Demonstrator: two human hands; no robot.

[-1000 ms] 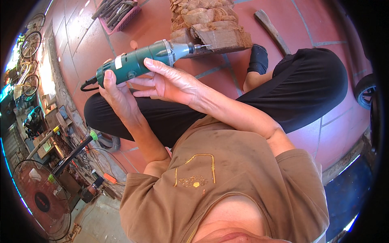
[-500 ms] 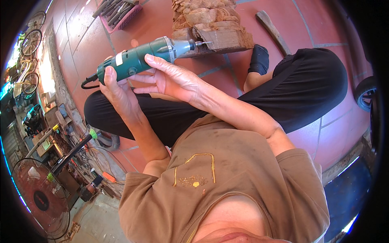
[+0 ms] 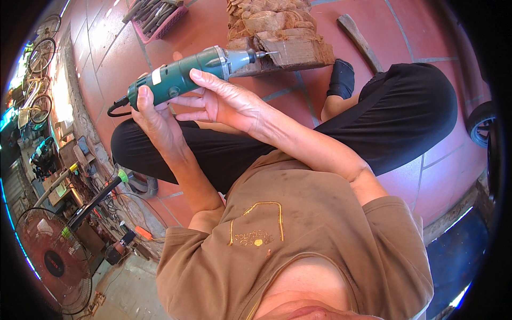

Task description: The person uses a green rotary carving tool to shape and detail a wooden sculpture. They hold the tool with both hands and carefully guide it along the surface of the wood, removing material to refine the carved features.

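Note:
A green die grinder with a grey metal nose and a thin bit lies across both my hands, over my crossed legs. My left hand grips its rear end by the black cord, thumb along the body. Around the front half is my right hand, with its thumb against the casing and its fingers passing underneath, partly hidden. The bit points right, in front of a carved wooden block on the floor. Whether the bit touches the wood I cannot tell.
A pink basket of several tool handles stands at the far left. A wooden stick lies beyond my foot. To the left are a standing fan, cables and bicycles; at the right edge, a wheel.

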